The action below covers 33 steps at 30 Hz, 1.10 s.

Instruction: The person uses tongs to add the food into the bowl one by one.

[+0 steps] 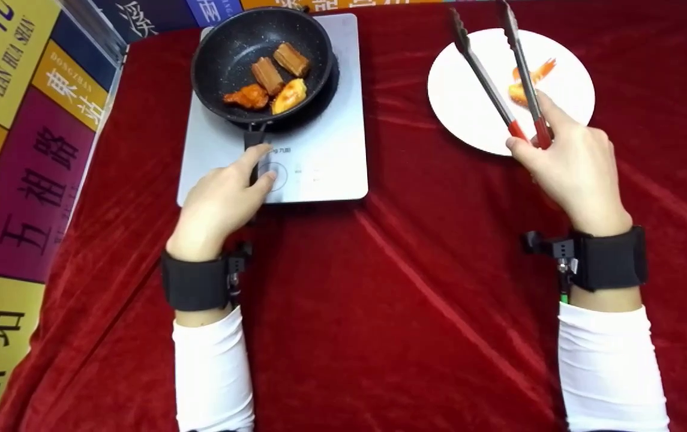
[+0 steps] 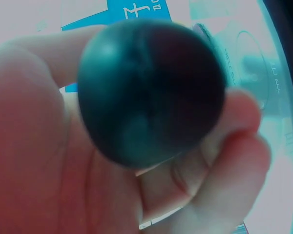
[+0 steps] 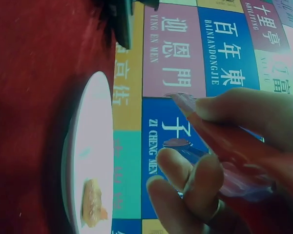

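Note:
My left hand (image 1: 220, 195) grips the handle (image 1: 254, 139) of a black frying pan (image 1: 223, 60); the handle's rounded end (image 2: 151, 92) fills the left wrist view. Two brown ridged pieces (image 1: 267, 75), an orange-red chicken piece (image 1: 248, 96) and a yellow browned piece (image 1: 289, 96) lie in the pan. With my right hand (image 1: 583, 162) I hold metal tongs (image 1: 487, 81) by their red grips (image 3: 224, 141), arms spread apart with nothing between the tips. Under them, a white plate (image 1: 457, 102) bears an orange shrimp-like piece (image 1: 542, 71) and a yellow-brown piece (image 1: 517, 94).
Beneath the pan is a silver-grey induction cooker (image 1: 337, 150), its round control mark close to my left fingers. A red velvet cloth (image 1: 391, 300) covers the table. Coloured panels with Chinese characters (image 1: 49, 156) stand along the left side and the back.

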Motion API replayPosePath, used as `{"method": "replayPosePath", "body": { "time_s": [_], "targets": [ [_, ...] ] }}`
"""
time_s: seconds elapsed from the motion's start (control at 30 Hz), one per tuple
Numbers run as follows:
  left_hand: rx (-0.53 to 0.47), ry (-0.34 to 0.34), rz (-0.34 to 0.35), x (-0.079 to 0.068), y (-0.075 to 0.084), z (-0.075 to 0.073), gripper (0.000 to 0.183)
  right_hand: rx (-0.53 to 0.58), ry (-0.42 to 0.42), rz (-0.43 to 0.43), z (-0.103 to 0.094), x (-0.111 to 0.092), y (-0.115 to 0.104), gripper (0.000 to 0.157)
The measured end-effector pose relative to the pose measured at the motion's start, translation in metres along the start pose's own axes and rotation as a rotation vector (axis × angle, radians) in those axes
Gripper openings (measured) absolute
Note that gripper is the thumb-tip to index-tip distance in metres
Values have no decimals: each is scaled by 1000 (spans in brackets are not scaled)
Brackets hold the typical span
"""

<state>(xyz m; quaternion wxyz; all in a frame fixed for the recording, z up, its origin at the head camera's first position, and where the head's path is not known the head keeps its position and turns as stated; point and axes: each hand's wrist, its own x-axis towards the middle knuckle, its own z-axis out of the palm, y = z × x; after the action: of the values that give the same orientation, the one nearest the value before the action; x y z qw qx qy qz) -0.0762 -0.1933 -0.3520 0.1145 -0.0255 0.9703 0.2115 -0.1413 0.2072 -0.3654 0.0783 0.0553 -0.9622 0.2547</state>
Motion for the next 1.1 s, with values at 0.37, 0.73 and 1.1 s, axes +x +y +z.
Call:
{"method": "replayPosePath", "body": {
  "time_s": [0.37,0.73,1.1],
  "targets": [
    [7,-4,-5,0,0,1,50,-47,-29,53,-5,0,18,37],
    [4,-11,-10,0,1,1,50,-49,-121,170,-13,1,40,34],
    [0,6,11,0,-1,1,48,-11,-229,278,-22,0,51,38]
  ]
}}
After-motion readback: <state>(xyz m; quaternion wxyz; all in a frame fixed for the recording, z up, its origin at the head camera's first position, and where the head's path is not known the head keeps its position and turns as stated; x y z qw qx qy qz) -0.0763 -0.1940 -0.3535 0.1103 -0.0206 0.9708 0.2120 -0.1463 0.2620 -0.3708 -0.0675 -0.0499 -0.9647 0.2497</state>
